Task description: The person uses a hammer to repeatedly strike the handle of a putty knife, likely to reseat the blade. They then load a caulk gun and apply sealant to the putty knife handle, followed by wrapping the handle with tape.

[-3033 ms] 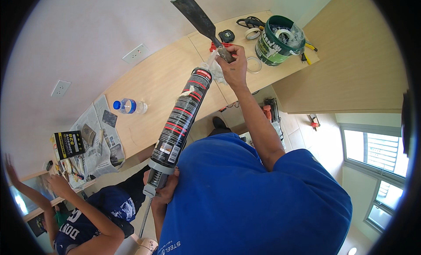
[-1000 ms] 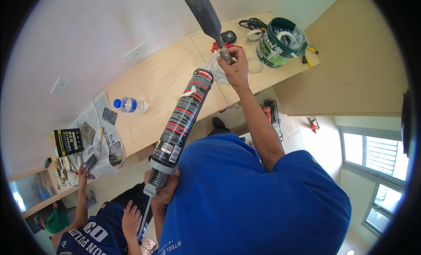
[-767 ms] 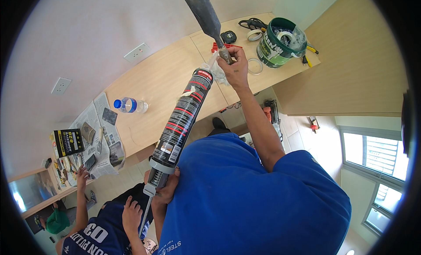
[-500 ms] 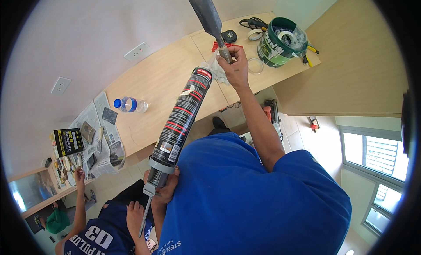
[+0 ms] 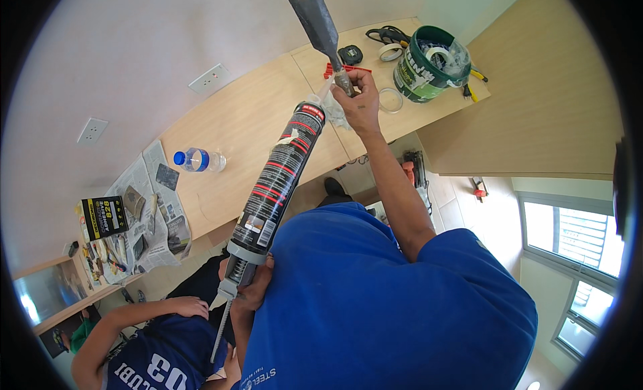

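Note:
My left hand (image 5: 258, 283), partly hidden behind the caulking gun (image 5: 234, 275), is closed around its handle. The gun carries a black sealant cartridge (image 5: 278, 179) with red stripes, tilted up to the right, and its rod points down. My right hand (image 5: 362, 107) grips the short handle of a broad, dark-bladed chisel (image 5: 316, 25), its blade pointing up and away. The pale cartridge nozzle (image 5: 327, 88) reaches up beside the chisel's handle and my right fingers. A torn piece of pale tape sticks to the cartridge.
A wooden counter (image 5: 234, 128) holds a water bottle (image 5: 201, 160), newspaper (image 5: 175, 236) with tools, a black-and-yellow box (image 5: 104, 217), a tape measure (image 5: 349, 55), tape rolls (image 5: 390, 52) and a green bucket (image 5: 429, 65). Close at lower left is a person in a dark jersey (image 5: 151, 356).
The person at lower left has drawn their arm back from the newspaper and now rests a hand on their body. My hands, the caulking gun and the chisel have barely moved.

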The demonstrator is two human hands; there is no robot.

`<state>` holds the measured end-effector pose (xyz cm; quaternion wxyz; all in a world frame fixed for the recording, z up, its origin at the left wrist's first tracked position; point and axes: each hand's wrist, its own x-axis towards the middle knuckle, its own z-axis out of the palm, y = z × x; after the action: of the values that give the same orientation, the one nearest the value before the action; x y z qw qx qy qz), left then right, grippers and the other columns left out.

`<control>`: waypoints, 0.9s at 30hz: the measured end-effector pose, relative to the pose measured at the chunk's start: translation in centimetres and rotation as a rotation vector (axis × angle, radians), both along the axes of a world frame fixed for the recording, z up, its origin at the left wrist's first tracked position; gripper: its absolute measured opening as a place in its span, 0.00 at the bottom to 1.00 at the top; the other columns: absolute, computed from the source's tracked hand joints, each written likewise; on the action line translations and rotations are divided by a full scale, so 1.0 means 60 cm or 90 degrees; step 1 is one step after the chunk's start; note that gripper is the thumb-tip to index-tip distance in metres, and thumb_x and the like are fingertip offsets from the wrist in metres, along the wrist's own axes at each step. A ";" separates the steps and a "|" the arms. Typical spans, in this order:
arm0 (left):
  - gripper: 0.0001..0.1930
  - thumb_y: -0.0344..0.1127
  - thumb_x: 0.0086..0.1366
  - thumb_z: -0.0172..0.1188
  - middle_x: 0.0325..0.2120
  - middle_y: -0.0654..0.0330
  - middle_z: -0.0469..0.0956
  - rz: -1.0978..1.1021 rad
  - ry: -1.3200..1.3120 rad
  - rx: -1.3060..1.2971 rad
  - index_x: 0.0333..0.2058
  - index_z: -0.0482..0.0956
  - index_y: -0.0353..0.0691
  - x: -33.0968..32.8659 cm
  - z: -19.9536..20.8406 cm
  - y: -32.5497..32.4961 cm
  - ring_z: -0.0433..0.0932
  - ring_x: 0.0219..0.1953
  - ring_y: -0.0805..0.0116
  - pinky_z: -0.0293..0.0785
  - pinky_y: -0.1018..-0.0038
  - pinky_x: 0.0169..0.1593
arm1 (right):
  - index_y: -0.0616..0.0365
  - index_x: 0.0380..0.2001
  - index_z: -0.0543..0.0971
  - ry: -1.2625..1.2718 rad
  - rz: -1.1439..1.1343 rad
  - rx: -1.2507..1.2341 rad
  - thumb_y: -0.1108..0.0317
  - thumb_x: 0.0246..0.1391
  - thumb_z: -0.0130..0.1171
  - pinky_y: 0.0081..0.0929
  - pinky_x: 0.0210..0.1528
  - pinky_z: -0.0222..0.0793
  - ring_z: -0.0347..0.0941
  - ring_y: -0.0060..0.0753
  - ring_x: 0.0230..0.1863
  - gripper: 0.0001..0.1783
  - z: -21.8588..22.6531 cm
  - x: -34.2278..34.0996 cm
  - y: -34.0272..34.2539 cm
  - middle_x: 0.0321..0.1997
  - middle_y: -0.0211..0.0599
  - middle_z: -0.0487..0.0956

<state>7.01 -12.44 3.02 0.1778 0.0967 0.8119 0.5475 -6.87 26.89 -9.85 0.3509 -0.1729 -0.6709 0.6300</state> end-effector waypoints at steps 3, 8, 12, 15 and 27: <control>0.11 0.38 0.68 0.69 0.28 0.64 0.80 0.001 -0.001 0.005 0.37 0.84 0.35 0.000 0.004 0.003 0.77 0.33 0.73 0.74 0.71 0.40 | 0.62 0.44 0.75 -0.004 0.004 -0.016 0.70 0.52 0.75 0.25 0.43 0.75 0.74 0.22 0.39 0.21 0.003 0.000 -0.004 0.39 0.34 0.79; 0.11 0.38 0.68 0.70 0.28 0.64 0.80 0.018 -0.026 -0.013 0.36 0.84 0.34 0.000 0.015 0.009 0.76 0.33 0.73 0.73 0.71 0.40 | 0.62 0.45 0.75 -0.001 0.005 -0.019 0.71 0.52 0.75 0.24 0.42 0.75 0.74 0.22 0.39 0.21 -0.003 -0.002 -0.001 0.39 0.34 0.79; 0.11 0.37 0.67 0.70 0.28 0.64 0.80 0.017 -0.041 0.023 0.36 0.84 0.34 -0.002 0.017 0.009 0.76 0.33 0.73 0.73 0.71 0.39 | 0.62 0.45 0.75 0.007 0.013 -0.022 0.71 0.52 0.75 0.24 0.42 0.75 0.75 0.22 0.39 0.21 -0.003 -0.002 -0.004 0.39 0.34 0.79; 0.11 0.38 0.67 0.70 0.28 0.64 0.80 0.020 -0.052 0.019 0.36 0.84 0.34 -0.004 0.028 0.015 0.77 0.33 0.72 0.73 0.70 0.39 | 0.62 0.45 0.75 0.002 0.014 -0.021 0.71 0.52 0.75 0.24 0.42 0.75 0.75 0.22 0.39 0.21 -0.003 -0.002 -0.004 0.39 0.34 0.79; 0.12 0.38 0.66 0.72 0.27 0.63 0.80 0.016 0.008 0.025 0.34 0.84 0.34 -0.004 0.010 0.009 0.77 0.32 0.71 0.74 0.69 0.40 | 0.63 0.46 0.75 0.009 0.024 -0.032 0.71 0.53 0.75 0.22 0.41 0.74 0.74 0.20 0.38 0.22 -0.001 0.003 -0.001 0.38 0.32 0.80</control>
<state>6.76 -11.92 3.65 0.1635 0.0935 0.8035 0.5647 -6.68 26.81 -9.91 0.3392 -0.1644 -0.6552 0.6546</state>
